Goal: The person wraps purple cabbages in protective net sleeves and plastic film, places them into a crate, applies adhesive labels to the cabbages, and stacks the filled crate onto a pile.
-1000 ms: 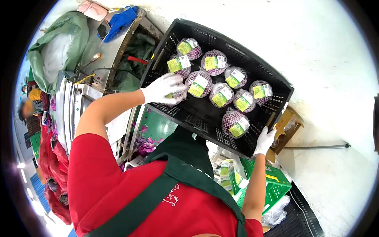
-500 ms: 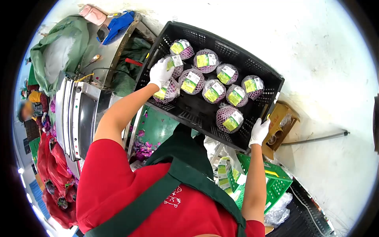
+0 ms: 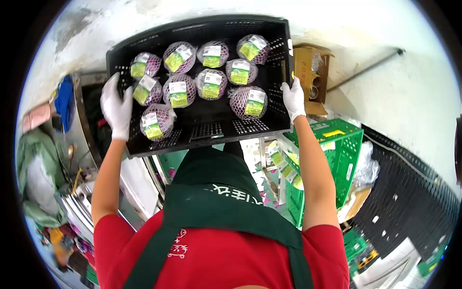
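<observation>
A black plastic crate (image 3: 207, 138) spans the upper middle of the view, holding several round red cabbages (image 3: 193, 91) in mesh-like wrapping. Each cabbage bears a green and white label. My left hand (image 3: 117, 110), in a white glove, is at the crate's left end wall, thumb apart from the stretched fingers; it looks open, and whether it touches the rim is hard to tell. At the opposite end my gloved right hand (image 3: 294, 100) grips the crate's end wall, its fingers partly hidden behind the rim.
To the right, a green crate (image 3: 353, 159) stands beside a strip of labels (image 3: 287, 166). Behind it are a cardboard box (image 3: 303, 72) and a thin pole (image 3: 364, 70) against the white wall. Green cloth (image 3: 38, 168) and metal equipment (image 3: 82, 212) lie at left.
My left hand has come off a cabbage and moved to the crate's left end. The view has turned, so the crate appears more level. My right hand stays on its end.
</observation>
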### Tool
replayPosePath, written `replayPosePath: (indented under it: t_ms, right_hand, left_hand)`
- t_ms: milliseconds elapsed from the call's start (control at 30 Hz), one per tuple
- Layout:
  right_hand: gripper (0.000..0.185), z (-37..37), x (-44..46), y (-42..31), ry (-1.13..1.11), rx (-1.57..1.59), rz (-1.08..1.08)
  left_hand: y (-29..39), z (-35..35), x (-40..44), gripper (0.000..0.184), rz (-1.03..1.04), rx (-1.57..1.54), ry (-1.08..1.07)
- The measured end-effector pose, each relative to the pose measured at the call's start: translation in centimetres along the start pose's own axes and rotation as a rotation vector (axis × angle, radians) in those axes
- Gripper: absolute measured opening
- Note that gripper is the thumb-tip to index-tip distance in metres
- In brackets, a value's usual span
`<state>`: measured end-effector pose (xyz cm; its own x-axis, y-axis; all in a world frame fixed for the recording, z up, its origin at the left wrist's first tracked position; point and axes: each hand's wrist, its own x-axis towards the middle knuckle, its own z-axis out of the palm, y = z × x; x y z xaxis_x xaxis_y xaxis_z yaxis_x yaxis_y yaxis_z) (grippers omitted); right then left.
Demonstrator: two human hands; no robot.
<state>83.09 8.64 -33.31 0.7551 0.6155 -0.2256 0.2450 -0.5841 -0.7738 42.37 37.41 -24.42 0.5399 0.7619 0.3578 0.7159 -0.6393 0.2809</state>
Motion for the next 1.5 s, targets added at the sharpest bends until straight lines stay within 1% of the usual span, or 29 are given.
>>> replayPosePath:
  t_ms: [33, 100, 167, 200, 233, 267, 300, 367, 400, 433, 467, 500, 567, 633, 667, 700, 733, 767, 833, 933, 967, 1000, 1033, 1067, 1100, 1200, 1300, 1467, 1500]
  right_hand:
    - [0.039, 0.3, 0.4, 1.0, -0.039, 0.138, 0.065]
    - [0.035, -0.1, 0.6, 0.2, -0.09, 0.189, 0.147]
    - [0.033, -0.2, 0.6, -0.5, -0.088, 0.158, 0.183]
    - [0.031, -0.5, 0.5, -0.8, -0.11, 0.114, 0.218]
    - [0.025, -0.3, 0.2, -0.8, -0.065, 0.185, 0.21]
    - [0.024, 0.1, 0.3, -0.3, -0.049, 0.15, 0.196]
    - [0.022, 0.2, 0.5, 0.3, -0.038, 0.112, 0.183]
    - [0.021, -0.3, 0.2, -1.2, -0.036, 0.093, 0.199]
    - [0.022, -0.7, 0.2, -1.7, -0.066, 0.144, 0.221]
    - [0.019, -1.6, 0.0, -2.6, -0.106, 0.114, 0.254]
    - [0.019, -3.0, -0.6, -3.7, -0.109, 0.121, 0.25]
    - [0.019, -4.7, -2.0, -4.9, -0.121, 0.121, 0.264]
    - [0.021, -10.4, -5.6, -10.1, -0.239, 0.17, 0.237]
    - [0.023, -16.0, -9.2, -13.8, -0.303, 0.266, 0.274]
    - [0.025, -17.2, -11.1, -16.9, -0.274, 0.346, 0.303]
    - [0.027, -19.1, -13.5, -18.0, -0.246, 0.442, 0.335]
    - [0.032, -20.3, -15.9, -17.6, -0.225, 0.6, 0.331]
    - [0.032, -20.5, -18.7, -17.5, -0.15, 0.615, 0.335]
    - [0.04, -19.6, -24.9, -17.4, 0.058, 0.527, 0.16]
    - [0.039, -14.1, -33.2, -15.2, 0.287, 0.61, 0.041]
    - [0.039, -12.7, -36.1, -14.3, 0.36, 0.641, 0.025]
    - [0.027, -10.8, -38.7, -14.0, 0.439, 0.632, 0.044]
    - [0.029, -9.1, -40.9, -13.6, 0.507, 0.627, 0.056]
    - [0.025, -7.6, -43.2, -12.9, 0.573, 0.588, -0.056]
    - [0.025, -6.0, -45.2, -13.1, 0.572, 0.755, 0.048]
    - [0.024, -2.4, -51.3, -14.5, 0.698, 0.817, -0.005]
    - [0.024, 0.5, -60.4, -16.5, 0.81, 0.776, -0.028]
    - [0.027, 4.1, -77.0, -19.2, 0.989, 0.891, -0.016]
    - [0.032, 5.4, -81.0, -19.7, 1.006, 0.894, -0.036]
  left_hand:
    - [-0.9, -1.7, -0.5, 0.048, -0.057, 0.058, 0.077]
    - [-6.9, -0.5, -5.1, 0.047, -0.416, -0.053, 0.008]
    - [-10.6, 0.6, -7.3, 0.043, -0.861, -0.811, -0.342]
    - [-10.9, 1.3, -8.1, 0.043, -0.877, -0.792, -0.303]
    - [-10.0, 1.5, -7.6, 0.043, -0.892, -0.778, -0.27]
    - [-9.3, 1.5, -6.9, 0.038, -1.086, -0.907, -0.283]
    - [-9.5, 1.6, -6.2, 0.038, -1.059, -0.928, -0.298]
    - [-10.3, 1.5, -5.4, 0.023, -1.198, -1.07, -0.462]
    - [-9.2, 0.9, -4.6, 0.018, -1.302, -1.019, -0.447]
    - [-9.8, 0.2, -4.4, 0.02, -1.25, -1.175, -0.487]
    - [-11.8, 0.1, -4.3, 0.022, -1.252, -1.086, -0.552]
    - [-8.7, -3.0, -3.1, 0.021, -1.269, -1.075, -0.51]
    - [-7.9, -7.0, -1.9, 0.023, -1.177, -1.092, -0.589]
    - [-3.7, -11.8, -0.1, 0.031, -1.036, -1.03, -0.626]
    - [-4.8, -12.5, 1.1, 0.034, -0.99, -1.07, -0.697]
    - [-2.3, -14.1, 2.1, 0.034, -0.978, -1.039, -0.697]
    - [-1.9, -14.7, 2.6, 0.032, -1.052, -1.179, -0.74]
    - [-1.2, -15.2, 3.3, 0.031, -1.046, -1.174, -0.788]
    - [-0.2, -16.0, 3.3, 0.032, -0.886, -1.143, -0.804]
    - [-1.5, -15.2, 2.5, 0.026, -0.791, -1.362, -0.875]
    - [-2.0, -14.9, 2.1, 0.023, -0.774, -1.427, -0.881]
    - [-2.2, -15.5, 2.0, 0.023, -0.737, -1.439, -0.904]
    - [-2.2, -16.1, 1.8, 0.023, -0.68, -1.435, -0.935]
    - [-1.9, -17.1, 1.7, 0.023, -0.619, -1.423, -0.966]
    - [-1.5, -17.8, 1.7, 0.023, -0.558, -1.411, -0.992]
    - [-1.4, -20.9, 1.2, 0.024, -0.385, -1.362, -1.067]
    - [-2.1, -26.1, -0.7, 0.024, -0.228, -1.294, -1.106]
    - [-1.7, -36.5, -6.8, 0.024, -0.044, -1.159, -1.122]
    - [-1.8, -38.8, -8.5, 0.024, -0.002, -1.105, -1.043]
